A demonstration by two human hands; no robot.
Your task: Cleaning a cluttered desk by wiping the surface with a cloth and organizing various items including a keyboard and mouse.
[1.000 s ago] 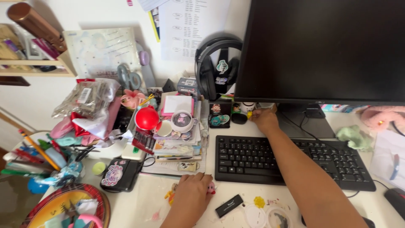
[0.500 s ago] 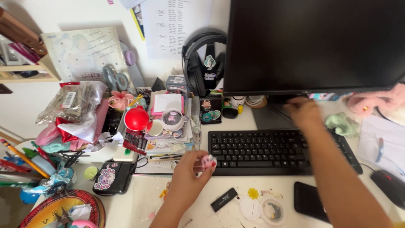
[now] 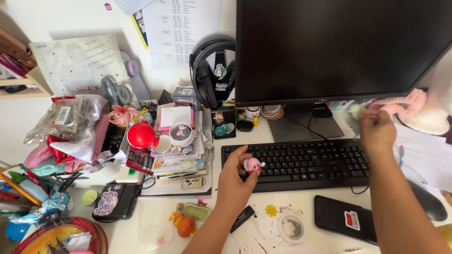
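The left hand (image 3: 234, 181) pinches a small pink round figurine (image 3: 253, 164) in its fingertips, lifted clear above the left end of the black keyboard (image 3: 301, 162). The right hand (image 3: 378, 133) is closed on a blurred pale-green soft thing (image 3: 356, 113) beside the monitor stand (image 3: 306, 126), raised off the surface.

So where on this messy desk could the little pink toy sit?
There is a bare strip of desk in front, between the black pouch and the orange figure. The monitor stand's base behind the keyboard is also open. The left side is crowded with stacked books, bags and pens. The left hand holds the pink toy.
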